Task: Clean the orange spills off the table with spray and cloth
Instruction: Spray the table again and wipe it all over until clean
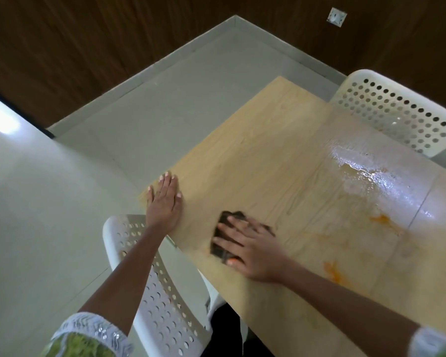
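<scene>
A person's right hand [250, 249] presses flat, fingers spread and straight, on a dark cloth [225, 234] near the front edge of a light wood-grain table [255, 161]; the cloth is mostly hidden under the hand and blurred, so its fabric and any label cannot be made out. The left hand [165, 199] lies palm down with fingers extended, gripping nothing, at the table's left corner. Orange spills [382, 220] mark the tabletop to the right of the cloth, one smear near a seam in the surface and another [336, 273] closer to the front edge beside the right forearm. A wet, glistening patch [366, 173] spreads farther back. A white perforated chair [162, 287] stands below the left arm, its lower part cut off by the frame; a second white perforated chair [397, 112] sits at the table's far side. A wall socket [336, 17] shows on the dark wood panelling. Both patterned sleeves are cropped at the bottom edge. No writing is legible anywhere.
</scene>
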